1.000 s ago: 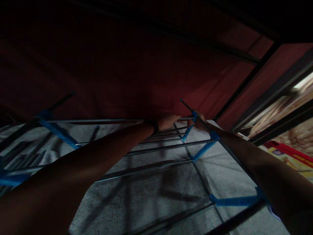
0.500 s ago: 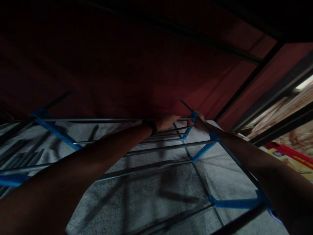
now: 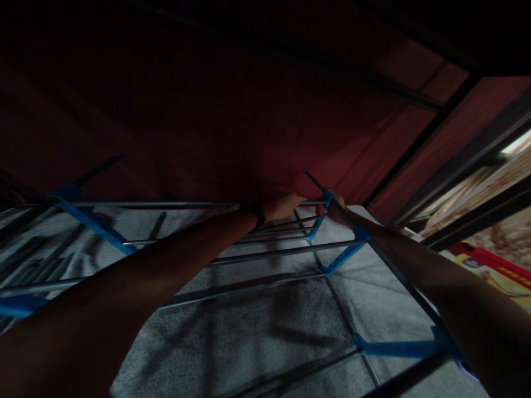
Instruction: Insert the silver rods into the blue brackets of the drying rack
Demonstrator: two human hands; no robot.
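A rack frame of thin grey metal tubes and blue plastic connectors stretches across the view. My left hand point(image 3: 284, 207), with a dark band at the wrist, is closed over the far horizontal tube point(image 3: 186, 204). Just right of it, my right hand point(image 3: 337, 207) grips the blue connector point(image 3: 327, 197) where that tube meets a long side tube point(image 3: 402, 276). Some of its fingers are hidden behind the connector and tube. Another blue connector point(image 3: 362, 234) sits nearer along the same side tube, below my right forearm.
Several loose tubes point(image 3: 37, 268) lie at the left on a pale grey fabric surface point(image 3: 249, 331). Behind the frame hangs a dark red cloth point(image 3: 232, 127) with dark bars. A red and yellow package point(image 3: 493, 271) is at the right.
My right hand and the connector it grips have shifted very slightly left. My left hand stays on the far tube, almost unmoved.
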